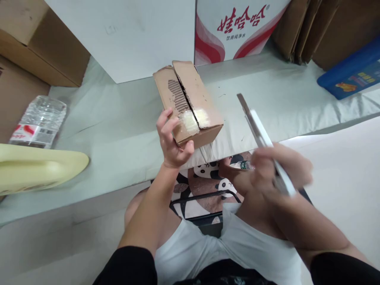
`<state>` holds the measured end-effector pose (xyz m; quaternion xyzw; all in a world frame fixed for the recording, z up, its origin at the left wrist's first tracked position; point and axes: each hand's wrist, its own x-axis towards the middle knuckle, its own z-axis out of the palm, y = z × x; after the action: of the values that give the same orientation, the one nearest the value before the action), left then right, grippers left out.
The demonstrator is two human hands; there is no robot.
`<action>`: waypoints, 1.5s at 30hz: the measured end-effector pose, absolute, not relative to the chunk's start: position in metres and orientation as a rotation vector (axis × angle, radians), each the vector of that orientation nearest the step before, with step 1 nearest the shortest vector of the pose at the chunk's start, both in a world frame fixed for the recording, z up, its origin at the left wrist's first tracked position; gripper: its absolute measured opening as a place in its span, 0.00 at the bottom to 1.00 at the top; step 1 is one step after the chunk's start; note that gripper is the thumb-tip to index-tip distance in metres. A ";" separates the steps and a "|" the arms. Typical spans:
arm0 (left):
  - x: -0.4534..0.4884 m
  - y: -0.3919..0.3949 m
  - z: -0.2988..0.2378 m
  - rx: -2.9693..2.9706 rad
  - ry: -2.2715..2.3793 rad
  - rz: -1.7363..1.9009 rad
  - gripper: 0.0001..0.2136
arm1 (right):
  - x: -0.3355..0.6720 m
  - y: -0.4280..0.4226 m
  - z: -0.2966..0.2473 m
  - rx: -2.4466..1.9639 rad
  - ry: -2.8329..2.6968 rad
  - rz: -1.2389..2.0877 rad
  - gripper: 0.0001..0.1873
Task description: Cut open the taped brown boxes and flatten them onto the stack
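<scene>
"What is seen at the left?"

"Brown cardboard boxes are stacked at the far left. Just nearer, a clear plastic water bottle is laid on the pale tablecloth, and nearer again a pale yellow plastic container is cut off by the left edge of the view."

"And in the middle?"

"The near left corner of a small cardboard box is gripped by the left hand, with fingers bent over the left side and the thumb pressed to the near face. The box is held at the near edge of the tablecloth. A narrow dark gap is left between its two top flaps (the left one is torn down to the ribbed layer), and a shiny pale patch is spread across both near the front end. Behind it, a big white carton is placed, printed in red on its right part."

"What of the right?"

"A white-handled utility knife is gripped in the right hand, which is blurred. Its blade is pointed far and left, apart from the box. At the far right, brown cardboard panels are stood upright, and a blue container is set just nearer."
</scene>
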<state>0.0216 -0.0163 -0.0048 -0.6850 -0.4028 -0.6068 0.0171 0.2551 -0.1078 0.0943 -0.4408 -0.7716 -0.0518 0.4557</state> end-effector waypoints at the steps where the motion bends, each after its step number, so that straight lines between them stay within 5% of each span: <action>1: 0.020 -0.015 -0.006 -2.130 -1.305 -1.883 0.32 | 0.258 -0.095 0.085 -1.110 -1.834 -0.205 0.08; 3: 0.018 -0.012 -0.008 -2.118 -1.392 -1.881 0.34 | 0.262 -0.067 0.064 -1.279 -1.858 -0.153 0.10; 8: 0.014 -0.007 -0.006 -2.071 -1.381 -1.939 0.33 | 0.264 -0.022 0.027 -1.907 -2.052 0.286 0.35; 18: 0.000 -0.005 -0.006 -2.073 -1.409 -2.032 0.29 | 0.248 -0.023 0.026 -2.108 -2.052 0.316 0.28; 26: 0.004 -0.014 0.033 -1.249 -1.844 -3.164 0.28 | 0.243 -0.024 0.020 -1.620 -2.178 0.539 0.23; 31: 0.001 -0.010 0.036 -0.777 -2.206 -3.492 0.19 | 0.243 -0.030 0.021 -1.288 -2.226 0.798 0.23; 34: -0.001 -0.006 0.022 -0.764 -2.561 -3.336 0.14 | 0.246 -0.032 0.024 -1.170 -2.147 0.822 0.29; 39: -0.009 -0.006 0.005 -1.201 -2.626 -2.584 0.27 | 0.250 -0.029 0.025 -1.192 -1.813 0.930 0.44; 43: -0.019 -0.005 0.002 -1.783 -2.515 -2.146 0.08 | 0.246 -0.026 0.014 -1.250 -1.535 1.028 0.44; 45: -0.020 -0.004 0.001 -1.950 -2.495 -2.080 0.09 | 0.244 -0.025 0.010 -1.266 -1.438 1.098 0.41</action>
<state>-0.0196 -0.0042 0.0011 -0.4880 -0.6243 -0.5205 -0.3179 0.2437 -0.0248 0.0100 -0.5119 -0.5816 0.4440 0.4501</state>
